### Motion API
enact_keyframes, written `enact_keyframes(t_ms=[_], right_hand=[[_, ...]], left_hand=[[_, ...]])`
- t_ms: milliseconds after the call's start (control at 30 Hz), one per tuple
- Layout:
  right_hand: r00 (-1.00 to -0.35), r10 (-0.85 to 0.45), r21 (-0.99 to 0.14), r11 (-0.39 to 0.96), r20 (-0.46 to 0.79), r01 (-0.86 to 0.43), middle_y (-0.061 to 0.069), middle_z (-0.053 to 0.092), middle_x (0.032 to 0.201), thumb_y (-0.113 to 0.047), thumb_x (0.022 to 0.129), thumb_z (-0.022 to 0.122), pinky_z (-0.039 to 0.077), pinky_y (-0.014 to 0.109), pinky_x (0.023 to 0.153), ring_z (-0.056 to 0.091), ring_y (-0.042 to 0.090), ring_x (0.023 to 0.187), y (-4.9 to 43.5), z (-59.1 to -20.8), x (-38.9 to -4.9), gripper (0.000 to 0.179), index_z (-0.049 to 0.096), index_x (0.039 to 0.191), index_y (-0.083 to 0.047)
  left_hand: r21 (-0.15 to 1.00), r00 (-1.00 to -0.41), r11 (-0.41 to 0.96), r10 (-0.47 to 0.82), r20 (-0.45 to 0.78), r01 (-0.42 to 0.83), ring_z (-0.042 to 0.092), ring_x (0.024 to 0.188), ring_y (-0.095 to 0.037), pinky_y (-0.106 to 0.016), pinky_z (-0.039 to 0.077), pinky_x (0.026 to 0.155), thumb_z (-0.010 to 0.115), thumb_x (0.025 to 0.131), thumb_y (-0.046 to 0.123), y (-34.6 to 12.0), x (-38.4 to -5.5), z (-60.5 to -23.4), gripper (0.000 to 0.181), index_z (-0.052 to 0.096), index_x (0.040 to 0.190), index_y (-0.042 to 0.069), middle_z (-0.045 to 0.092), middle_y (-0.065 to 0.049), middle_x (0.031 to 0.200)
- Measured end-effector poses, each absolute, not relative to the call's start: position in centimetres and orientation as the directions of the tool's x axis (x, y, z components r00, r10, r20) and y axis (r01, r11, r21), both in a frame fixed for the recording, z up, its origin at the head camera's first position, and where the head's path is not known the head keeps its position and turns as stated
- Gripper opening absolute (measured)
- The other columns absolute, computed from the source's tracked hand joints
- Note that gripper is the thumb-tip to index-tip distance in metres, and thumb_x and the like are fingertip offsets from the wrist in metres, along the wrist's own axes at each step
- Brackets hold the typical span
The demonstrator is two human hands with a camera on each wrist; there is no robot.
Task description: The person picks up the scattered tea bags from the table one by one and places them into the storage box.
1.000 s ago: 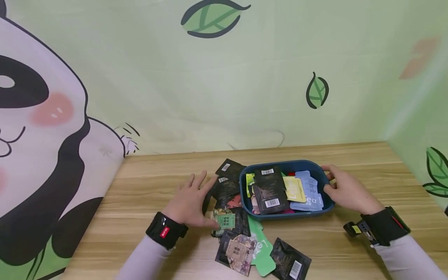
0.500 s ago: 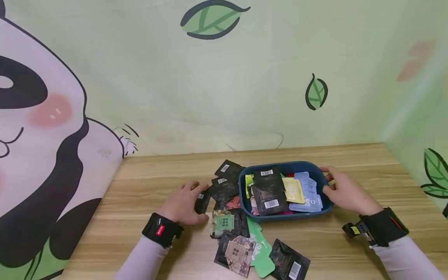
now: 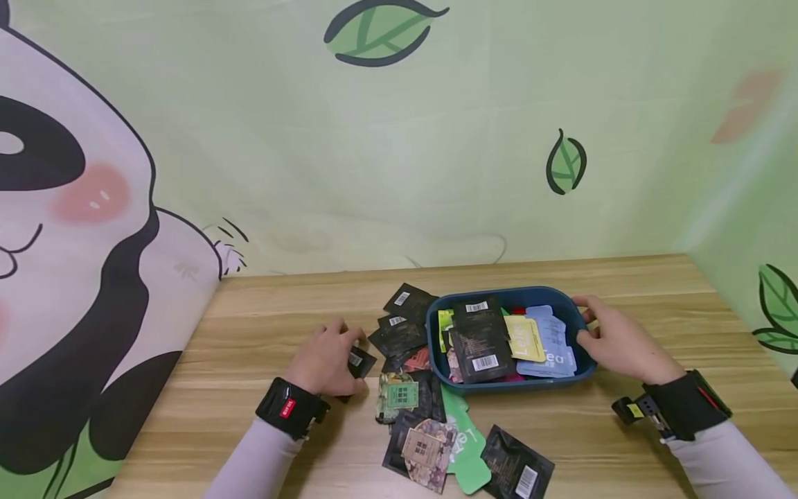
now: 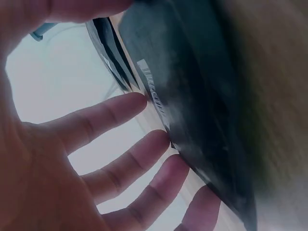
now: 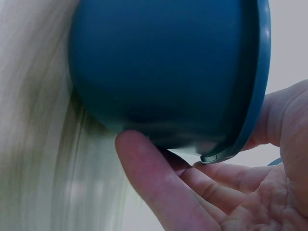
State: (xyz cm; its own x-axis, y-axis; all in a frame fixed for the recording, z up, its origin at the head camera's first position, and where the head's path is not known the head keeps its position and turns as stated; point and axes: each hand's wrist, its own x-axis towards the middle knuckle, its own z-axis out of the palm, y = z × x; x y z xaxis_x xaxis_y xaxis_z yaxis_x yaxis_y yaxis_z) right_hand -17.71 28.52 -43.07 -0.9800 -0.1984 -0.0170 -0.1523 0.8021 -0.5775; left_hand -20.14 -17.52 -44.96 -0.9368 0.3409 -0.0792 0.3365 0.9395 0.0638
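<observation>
My left hand (image 3: 325,360) holds a flat black sachet (image 3: 358,362) by its edges, at the left of a loose pile. In the left wrist view the fingers (image 4: 159,144) are bent against one long edge of the sachet (image 4: 183,86), and its white barcode label shows. The thumb meets it at the top of that view. My right hand (image 3: 623,343) grips the right end of a dark blue plastic box (image 3: 564,294). In the right wrist view the thumb presses on the outer wall of the box (image 5: 163,62); its other fingers are partly hidden.
Inside the box lie black sachets (image 3: 480,343), a yellow packet (image 3: 525,337) and light blue packets (image 3: 551,346). Beside it are more black sachets (image 3: 399,336), a green-labelled sachet (image 3: 402,395), a floral sachet (image 3: 430,447), a green packet (image 3: 470,464) and a barcoded black sachet (image 3: 517,464).
My left hand has drawn back slightly left from the pile, and its fingers have closed on the black sachet, which has shifted and turned. The right hand and box stay put.
</observation>
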Motion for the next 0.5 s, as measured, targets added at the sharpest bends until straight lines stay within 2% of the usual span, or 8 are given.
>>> enact_keyframes(t_ms=[233, 500], right_hand=[[-0.98, -0.196, -0.572, 0.806, -0.015, -0.152, 0.028, 0.059, 0.113, -0.01, 0.09, 0.055, 0.047, 0.032, 0.058, 0.055, 0.021, 0.075, 28.66, -42.96, -17.75, 0.06, 0.039, 0.145, 0.01], [-0.979, -0.203, -0.573, 0.803, 0.0, -0.166, 0.027, 0.059, 0.112, -0.009, 0.09, 0.056, 0.047, 0.032, 0.057, 0.055, 0.019, 0.074, 28.62, -43.0, -17.68, 0.06, 0.039, 0.144, 0.01]], left_hand=[[0.062, -0.942, 0.945, 0.325, -0.083, 0.321, 0.049, 0.086, -0.023, -0.036, 0.044, 0.068, 0.083, 0.05, 0.049, -17.25, -20.09, -45.07, 0.074, 0.064, 0.116, 0.022, 0.049, -0.004, 0.106], [0.106, -0.934, 0.932, 0.353, -0.057, 0.346, 0.048, 0.084, -0.022, -0.037, 0.044, 0.069, 0.084, 0.05, 0.038, -17.29, -20.1, -45.37, 0.066, 0.062, 0.111, 0.021, 0.047, -0.003, 0.104]])
